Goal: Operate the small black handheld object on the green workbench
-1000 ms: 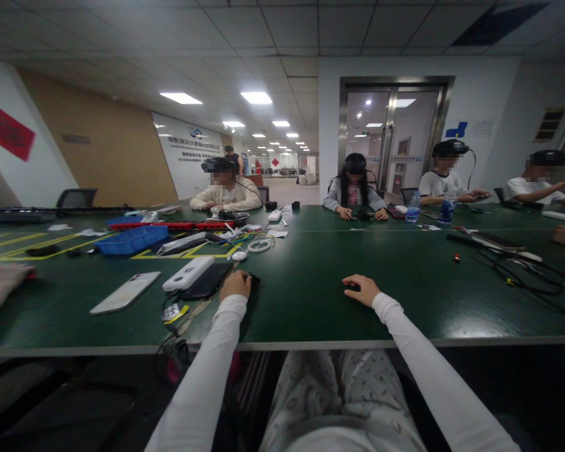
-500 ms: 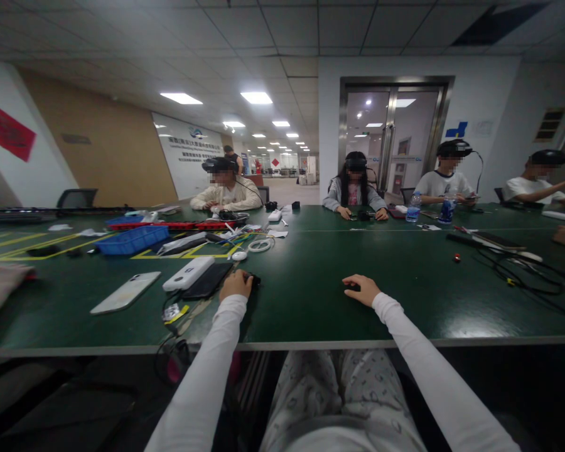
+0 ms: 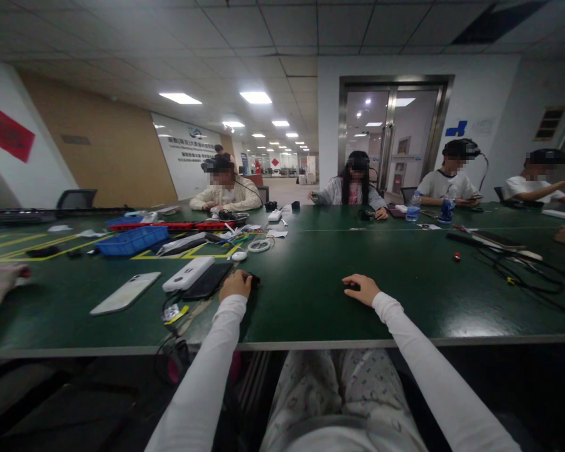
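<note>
My left hand [image 3: 236,285] rests on the table with its fingers closed over a small black object [image 3: 254,280]. Most of that object is covered by the hand, so its kind does not show. To the left of the hand lie a black flat case [image 3: 211,280] and a white box-shaped device [image 3: 188,274]. My right hand [image 3: 363,289] lies on the bare green table [image 3: 301,295], thumb and index finger apart, holding nothing that shows.
A white phone [image 3: 125,293] lies farther left, near a blue tray [image 3: 132,240]. Behind my left hand is a coiled white cable [image 3: 260,245]. Black cables [image 3: 513,270] spread on the right. Several people sit around the table; another person's hand [image 3: 0,285] is at the left edge.
My hands stay where they were. Across the table, a seated person has lifted one hand off the tabletop. The other person's hand at the left edge has shifted left.
</note>
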`<state>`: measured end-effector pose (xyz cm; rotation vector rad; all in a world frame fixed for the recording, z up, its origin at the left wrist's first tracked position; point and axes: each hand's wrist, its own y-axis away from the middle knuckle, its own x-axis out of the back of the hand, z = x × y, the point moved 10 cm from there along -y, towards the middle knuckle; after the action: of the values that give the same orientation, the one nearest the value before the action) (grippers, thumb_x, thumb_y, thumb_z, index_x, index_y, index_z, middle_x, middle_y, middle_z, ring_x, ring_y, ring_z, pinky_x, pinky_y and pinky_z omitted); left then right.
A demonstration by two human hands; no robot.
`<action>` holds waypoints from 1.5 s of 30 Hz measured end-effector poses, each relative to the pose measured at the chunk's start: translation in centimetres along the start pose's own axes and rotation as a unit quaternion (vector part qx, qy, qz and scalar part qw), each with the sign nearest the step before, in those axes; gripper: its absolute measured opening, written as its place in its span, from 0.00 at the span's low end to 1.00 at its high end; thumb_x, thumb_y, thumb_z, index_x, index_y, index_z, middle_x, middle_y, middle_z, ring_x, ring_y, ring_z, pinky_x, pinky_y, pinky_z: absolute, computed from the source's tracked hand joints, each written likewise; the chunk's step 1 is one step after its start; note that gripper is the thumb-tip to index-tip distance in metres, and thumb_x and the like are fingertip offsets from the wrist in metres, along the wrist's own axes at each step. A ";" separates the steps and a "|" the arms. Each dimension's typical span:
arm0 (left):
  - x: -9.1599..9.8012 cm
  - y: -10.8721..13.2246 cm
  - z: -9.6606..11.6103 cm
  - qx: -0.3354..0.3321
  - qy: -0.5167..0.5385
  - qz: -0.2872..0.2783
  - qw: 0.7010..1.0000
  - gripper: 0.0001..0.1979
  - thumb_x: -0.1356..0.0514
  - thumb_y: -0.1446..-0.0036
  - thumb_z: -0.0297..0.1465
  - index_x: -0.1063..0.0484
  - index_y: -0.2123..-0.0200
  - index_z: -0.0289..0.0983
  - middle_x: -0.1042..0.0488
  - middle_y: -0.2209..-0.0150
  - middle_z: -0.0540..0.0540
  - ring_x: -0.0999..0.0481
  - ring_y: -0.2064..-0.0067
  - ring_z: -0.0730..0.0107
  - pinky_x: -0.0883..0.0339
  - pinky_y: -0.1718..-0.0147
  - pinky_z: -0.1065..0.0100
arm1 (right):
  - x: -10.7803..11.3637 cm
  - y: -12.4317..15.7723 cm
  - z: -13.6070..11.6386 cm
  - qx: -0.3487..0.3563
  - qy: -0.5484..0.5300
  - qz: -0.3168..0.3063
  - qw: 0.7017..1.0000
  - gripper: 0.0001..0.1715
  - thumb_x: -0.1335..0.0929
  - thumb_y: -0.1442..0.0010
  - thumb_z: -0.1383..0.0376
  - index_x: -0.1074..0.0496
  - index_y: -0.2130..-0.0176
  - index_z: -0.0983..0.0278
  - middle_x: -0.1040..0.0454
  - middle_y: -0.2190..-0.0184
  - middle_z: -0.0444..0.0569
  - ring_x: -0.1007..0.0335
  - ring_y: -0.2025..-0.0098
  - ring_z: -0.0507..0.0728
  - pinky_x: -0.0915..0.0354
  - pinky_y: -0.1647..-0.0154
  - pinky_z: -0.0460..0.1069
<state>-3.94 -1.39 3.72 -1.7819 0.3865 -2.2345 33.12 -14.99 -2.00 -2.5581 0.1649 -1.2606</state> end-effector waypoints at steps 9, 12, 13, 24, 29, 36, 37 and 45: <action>-0.7 -0.6 -0.4 -0.011 0.007 0.005 1.000 0.13 0.51 0.44 0.36 0.32 0.60 0.37 0.28 0.58 0.41 0.30 0.55 0.65 0.37 0.56 0.67 | 0.0 0.0 0.0 -0.005 0.001 -0.006 1.000 0.21 0.33 0.48 0.59 0.32 0.53 0.58 0.29 0.57 0.47 0.34 0.55 0.57 0.40 0.51 0.56; -0.6 -0.5 -0.3 -0.014 0.007 0.012 1.000 0.14 0.51 0.44 0.38 0.32 0.60 0.38 0.28 0.59 0.41 0.30 0.56 0.65 0.37 0.57 0.66 | 0.0 0.0 0.0 -0.004 0.003 -0.002 1.000 0.21 0.33 0.49 0.59 0.32 0.54 0.58 0.29 0.57 0.46 0.33 0.56 0.57 0.40 0.52 0.56; -0.6 -0.5 -0.3 -0.016 0.008 0.012 1.000 0.14 0.51 0.44 0.38 0.32 0.60 0.38 0.28 0.59 0.41 0.29 0.56 0.65 0.37 0.57 0.66 | 0.0 0.0 0.0 -0.002 0.004 0.000 1.000 0.21 0.33 0.49 0.59 0.32 0.54 0.58 0.29 0.57 0.46 0.33 0.56 0.57 0.39 0.52 0.56; -0.4 -0.3 -0.2 -0.015 0.004 0.011 1.000 0.14 0.49 0.45 0.40 0.31 0.62 0.38 0.28 0.60 0.42 0.30 0.57 0.66 0.37 0.58 0.68 | 0.2 0.0 -0.3 0.004 0.011 0.012 1.000 0.20 0.32 0.49 0.60 0.31 0.55 0.58 0.28 0.58 0.46 0.32 0.57 0.57 0.38 0.53 0.56; -0.6 -0.3 -0.1 -0.023 -0.006 0.006 1.000 0.14 0.49 0.45 0.41 0.30 0.62 0.40 0.29 0.59 0.43 0.30 0.56 0.66 0.37 0.58 0.68 | 0.2 0.0 -0.3 0.004 0.012 0.014 1.000 0.20 0.32 0.50 0.60 0.31 0.55 0.58 0.28 0.58 0.47 0.32 0.57 0.57 0.38 0.53 0.55; -0.6 -0.2 0.2 -0.029 -0.014 -0.005 0.999 0.16 0.51 0.44 0.40 0.28 0.59 0.41 0.30 0.58 0.43 0.31 0.54 0.64 0.37 0.57 0.67 | 0.2 0.1 -0.4 0.004 0.011 0.006 1.000 0.20 0.33 0.49 0.60 0.32 0.54 0.59 0.28 0.57 0.47 0.33 0.57 0.57 0.38 0.53 0.55; -0.6 -0.1 0.2 -0.029 -0.014 -0.006 0.999 0.16 0.51 0.44 0.40 0.28 0.59 0.42 0.30 0.58 0.43 0.31 0.54 0.64 0.37 0.56 0.67 | 0.2 0.1 -0.4 0.005 0.009 0.005 1.000 0.20 0.33 0.49 0.60 0.32 0.54 0.59 0.28 0.57 0.47 0.33 0.57 0.57 0.38 0.53 0.55; -0.9 0.2 1.4 -0.063 0.006 -0.010 0.998 0.16 0.50 0.45 0.40 0.28 0.60 0.41 0.30 0.59 0.43 0.31 0.55 0.65 0.38 0.56 0.67 | 0.0 0.0 -0.3 0.002 0.009 0.001 1.000 0.20 0.33 0.48 0.60 0.32 0.54 0.58 0.29 0.57 0.47 0.33 0.56 0.57 0.39 0.53 0.56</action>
<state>-2.39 -1.35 3.07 -1.8430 0.5236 -2.2809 32.92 -15.06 -1.83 -2.5431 0.1684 -1.2828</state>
